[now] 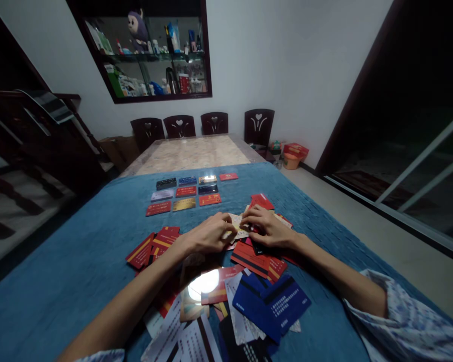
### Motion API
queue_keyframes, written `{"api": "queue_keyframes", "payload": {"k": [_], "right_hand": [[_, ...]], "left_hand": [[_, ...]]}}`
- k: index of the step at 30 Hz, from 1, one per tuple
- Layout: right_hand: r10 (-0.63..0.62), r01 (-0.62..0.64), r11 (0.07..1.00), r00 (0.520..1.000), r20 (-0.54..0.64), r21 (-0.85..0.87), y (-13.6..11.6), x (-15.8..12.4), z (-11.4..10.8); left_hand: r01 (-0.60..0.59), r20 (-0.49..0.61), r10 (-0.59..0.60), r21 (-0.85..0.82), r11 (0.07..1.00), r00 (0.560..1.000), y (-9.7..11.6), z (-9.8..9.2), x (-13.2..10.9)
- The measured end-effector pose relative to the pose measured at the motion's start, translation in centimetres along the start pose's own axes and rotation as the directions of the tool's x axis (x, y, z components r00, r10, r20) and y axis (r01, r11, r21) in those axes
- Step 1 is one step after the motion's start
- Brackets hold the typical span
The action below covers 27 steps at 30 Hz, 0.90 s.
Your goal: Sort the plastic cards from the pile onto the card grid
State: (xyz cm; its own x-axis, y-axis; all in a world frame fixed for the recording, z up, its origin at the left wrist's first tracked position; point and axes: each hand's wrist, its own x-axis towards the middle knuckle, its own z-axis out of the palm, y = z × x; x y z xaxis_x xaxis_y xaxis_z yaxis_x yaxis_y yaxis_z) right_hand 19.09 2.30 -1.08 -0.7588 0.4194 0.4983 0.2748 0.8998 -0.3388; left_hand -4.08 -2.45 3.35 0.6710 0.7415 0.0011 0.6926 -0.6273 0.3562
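Note:
Both hands meet at a pale yellowish card [237,227] over a loose pile of cards. My left hand [212,232] has its fingers curled on the left edge of it. My right hand [270,229] bends over the right side, fingertips at the card. Under the right hand lie a dark card [257,247] and an orange-red card with a black stripe [251,257]. Closer to me are blue cards [274,304], white striped cards [200,339] and a shiny card reflecting light. Red cards with gold stripes [153,246] lie left of my left wrist.
Several cards, such as a gold card [184,204], lie in rows farther up the blue cloth [98,221]. Beyond it is the bare stone tabletop [196,152], with dark chairs [259,125] at its far end. A shelf niche [154,55] is in the wall.

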Motion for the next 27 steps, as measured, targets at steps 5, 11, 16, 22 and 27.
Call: {"api": "queue_keyframes", "payload": {"k": [5, 11, 16, 22, 27], "right_hand": [[-0.003, 0.006, 0.999, 0.998, 0.058, -0.045, 0.2, 0.0, 0.0], [-0.065, 0.068, 0.995, 0.997, 0.046, -0.067, 0.3, 0.0, -0.1], [-0.16, 0.155, 0.976, 0.987, -0.02, -0.153, 1.0, -0.1, 0.4], [-0.25, 0.229, 0.923, 0.968, -0.028, -0.31, 1.3, -0.2, 0.7], [-0.238, 0.222, 0.919, 0.971, -0.009, -0.327, 1.1, -0.2, 0.6]], "left_hand": [[0.032, -0.028, -0.031, 0.026, 0.999, 0.999, -0.4, 0.0, 0.0], [0.034, 0.029, -0.035, 0.058, 0.998, 0.999, -0.5, -0.9, 0.2], [0.046, 0.008, -0.046, 0.041, 0.998, 0.999, -0.4, -1.4, 0.0], [0.075, -0.02, -0.074, 0.072, 0.995, 0.997, -0.2, -1.5, 0.0], [0.034, -0.011, -0.034, 0.093, 0.995, 0.999, -0.2, -1.5, 0.1]]}}
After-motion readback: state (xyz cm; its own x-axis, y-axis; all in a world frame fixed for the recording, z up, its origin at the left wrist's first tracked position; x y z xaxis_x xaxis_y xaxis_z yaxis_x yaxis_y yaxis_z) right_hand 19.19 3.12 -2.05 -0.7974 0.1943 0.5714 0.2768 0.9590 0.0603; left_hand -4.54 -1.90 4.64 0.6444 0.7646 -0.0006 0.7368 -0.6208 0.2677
